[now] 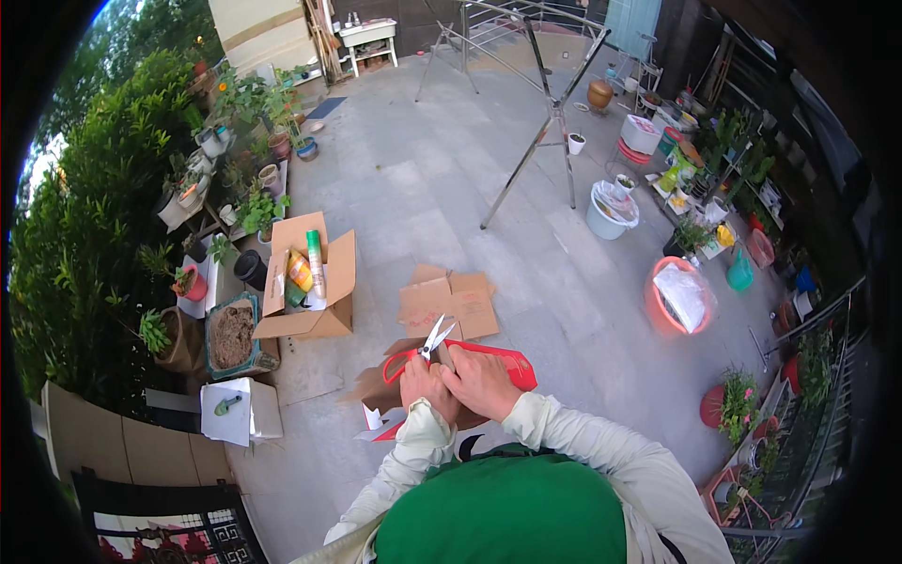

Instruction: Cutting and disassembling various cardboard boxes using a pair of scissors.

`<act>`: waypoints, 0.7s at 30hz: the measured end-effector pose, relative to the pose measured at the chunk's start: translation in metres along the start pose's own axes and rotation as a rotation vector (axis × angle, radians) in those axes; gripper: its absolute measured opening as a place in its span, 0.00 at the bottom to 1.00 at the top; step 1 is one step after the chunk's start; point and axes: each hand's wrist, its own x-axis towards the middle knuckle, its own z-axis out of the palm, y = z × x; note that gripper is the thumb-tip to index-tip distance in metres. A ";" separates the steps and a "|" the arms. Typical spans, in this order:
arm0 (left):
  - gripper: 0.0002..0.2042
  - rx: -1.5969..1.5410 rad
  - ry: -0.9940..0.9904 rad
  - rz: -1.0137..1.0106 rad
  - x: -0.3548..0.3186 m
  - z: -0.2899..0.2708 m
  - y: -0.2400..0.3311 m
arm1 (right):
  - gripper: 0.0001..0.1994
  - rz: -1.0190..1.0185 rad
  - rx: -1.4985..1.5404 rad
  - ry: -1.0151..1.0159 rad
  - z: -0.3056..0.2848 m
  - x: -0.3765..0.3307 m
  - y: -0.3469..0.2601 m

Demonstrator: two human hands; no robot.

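Note:
A pair of scissors (433,340) with silver blades parted and a red handle loop points away from me. My left hand (428,387) is closed at its handles; part of the handle is hidden behind the fingers. Right beside it and touching it, my right hand (481,383) is closed on the edge of a red and brown cardboard box (517,367). My arms cover much of this box, and its white inner flap shows on the left. Just beyond lie flattened brown cardboard pieces (449,303) on the paving.
Left stands an open carton (333,312) holding a green-capped can and packets, near a soil-filled crate (232,336) and a white box (266,410). Right are an orange tub (663,315), a pale bucket (609,214) and potted plants. A metal rack (537,141) stands ahead.

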 end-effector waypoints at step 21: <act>0.14 -0.308 -0.232 0.645 0.137 0.083 0.098 | 0.10 0.149 0.534 0.263 -0.099 0.022 0.196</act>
